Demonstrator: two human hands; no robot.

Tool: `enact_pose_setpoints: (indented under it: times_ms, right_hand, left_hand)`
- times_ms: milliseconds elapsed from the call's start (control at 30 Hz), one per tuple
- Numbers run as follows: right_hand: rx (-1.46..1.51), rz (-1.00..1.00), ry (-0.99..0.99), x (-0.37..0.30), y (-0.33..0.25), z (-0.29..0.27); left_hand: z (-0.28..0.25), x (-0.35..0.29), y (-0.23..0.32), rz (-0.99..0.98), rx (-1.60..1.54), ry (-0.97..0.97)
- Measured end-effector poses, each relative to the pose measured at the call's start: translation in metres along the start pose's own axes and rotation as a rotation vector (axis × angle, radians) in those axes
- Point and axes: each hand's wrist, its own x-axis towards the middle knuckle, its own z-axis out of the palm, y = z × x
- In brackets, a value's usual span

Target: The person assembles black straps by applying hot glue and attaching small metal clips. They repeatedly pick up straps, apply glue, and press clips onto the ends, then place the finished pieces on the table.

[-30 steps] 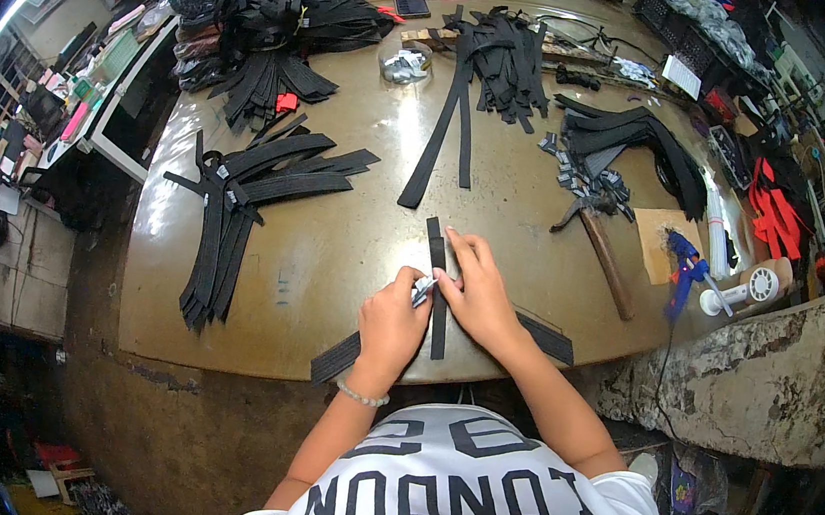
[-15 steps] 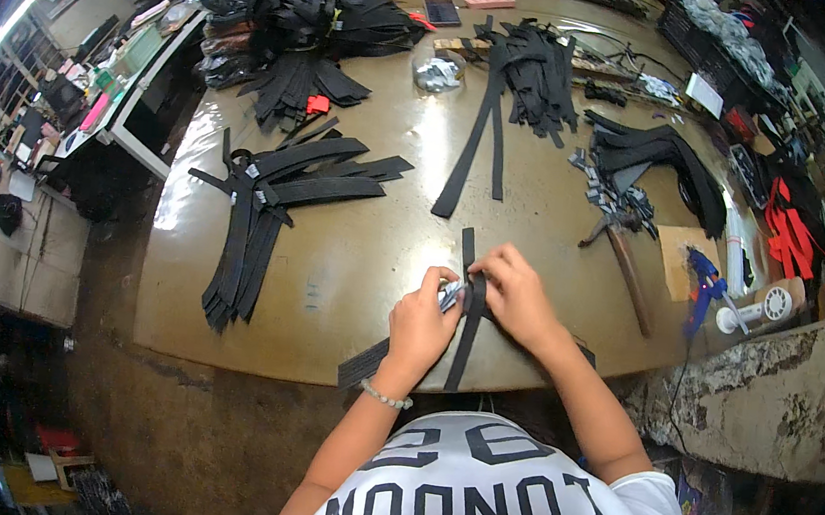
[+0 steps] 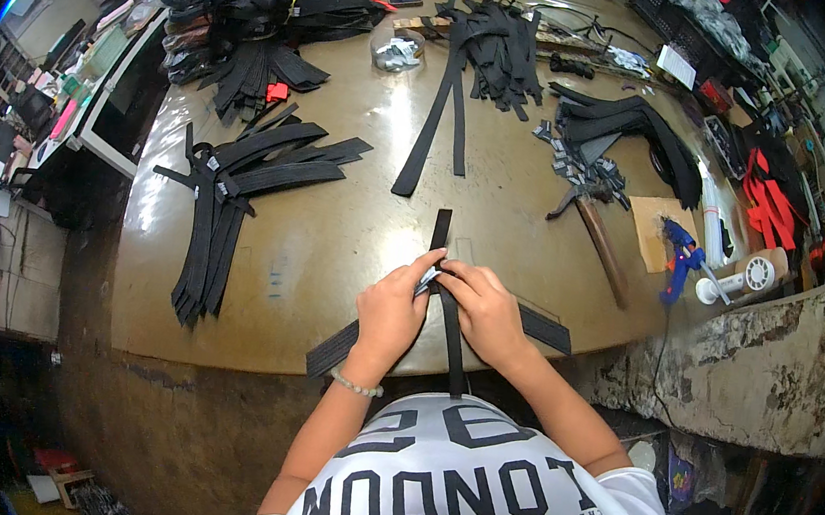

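Near the table's front edge, my left hand (image 3: 393, 306) and my right hand (image 3: 483, 313) meet with fingertips pinched on a narrow black strap (image 3: 449, 347). Its lower end runs toward my shirt, and a black strap end (image 3: 442, 226) sticks out beyond my fingers. A small grey-white piece (image 3: 426, 279) shows at my left fingertips; its kind is unclear. Beneath both hands lies a wider black strap (image 3: 545, 330), crossing the narrow one and showing on either side. My fingers hide the spot where the straps meet.
Bundled black straps (image 3: 210, 226) lie at left, with more piled behind. Loose straps (image 3: 494, 55) and a clear tub (image 3: 397, 53) sit at the back. To the right are small grey pieces (image 3: 583, 165), a hammer (image 3: 602, 252), a blue glue gun (image 3: 679, 255) and a white spool (image 3: 737, 282).
My right hand has come down beside my left, and their fingertips now meet. The narrow strap's near end has swung toward my shirt. The whole view has shifted slightly.
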Motion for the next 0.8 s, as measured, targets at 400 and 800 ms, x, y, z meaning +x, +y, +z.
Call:
enact_pose_setpoints:
  times_ms: [400,800]
  right_hand:
    - [0.048,-0.056,-0.189,-0.012,-0.006,-0.017]
    - [0.012,-0.039,-0.374,-0.027,-0.034,-0.032]
  left_hand:
    - [-0.011,0.010,0.008,-0.094,0.117,-0.182]
    - [0.001,-0.002,0.002,-0.051,-0.004,-0.018]
